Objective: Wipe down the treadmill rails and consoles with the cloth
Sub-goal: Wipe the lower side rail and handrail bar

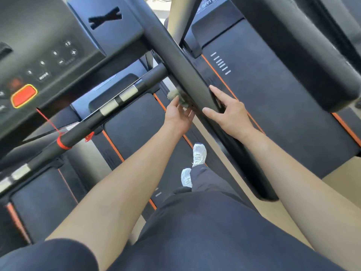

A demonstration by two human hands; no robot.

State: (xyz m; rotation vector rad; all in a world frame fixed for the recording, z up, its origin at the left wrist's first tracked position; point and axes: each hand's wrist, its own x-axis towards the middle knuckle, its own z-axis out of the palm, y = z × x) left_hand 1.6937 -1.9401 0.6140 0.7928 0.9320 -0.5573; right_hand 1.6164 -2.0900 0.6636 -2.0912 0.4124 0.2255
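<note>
The left hand (178,115) pinches a bunched cloth (175,95), seemingly soft and light, against the side rail (175,53). The right hand (227,112) rests straight-fingered on it.

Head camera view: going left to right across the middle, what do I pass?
Red stop button → silver grip plate → left hand holding the cloth → right hand on the rail → neighbouring treadmill's belt.
</note>
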